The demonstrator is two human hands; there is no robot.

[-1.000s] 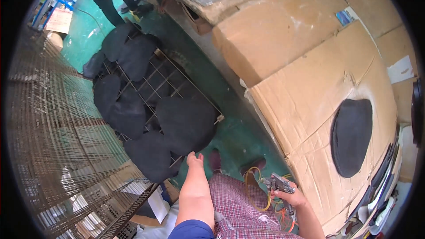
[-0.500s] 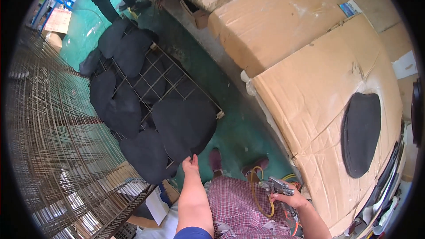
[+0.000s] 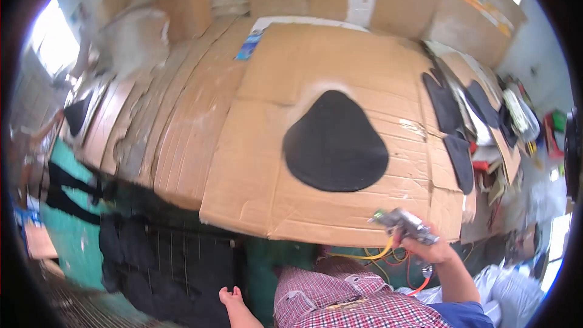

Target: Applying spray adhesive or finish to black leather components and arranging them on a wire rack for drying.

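A rounded, roughly triangular black sheet (image 3: 335, 143) lies flat on the cardboard-covered table (image 3: 243, 188) in front of me. My right hand (image 3: 428, 246) grips a metal spray gun (image 3: 405, 225) over the table's near edge, its nozzle end pointing left. A yellow hose (image 3: 379, 250) and an orange hose (image 3: 422, 285) hang at the gun. Low on the left, my left hand (image 3: 231, 296) holds nothing, its fingers slightly bent and apart. It is nearest to a wire rack laid with black pieces (image 3: 164, 267).
More black pieces (image 3: 446, 109) lie at the table's right edge, beside a pile of cardboard scraps (image 3: 486, 109). At the far left another person (image 3: 64, 185) stands by the table with a hand near a black piece (image 3: 77, 115). Clear plastic bags (image 3: 504, 288) sit at the lower right.
My view has swung right and up from the rack to the table. My left hand has come away from the black piece on the rack. The spray gun is now raised over the table edge.
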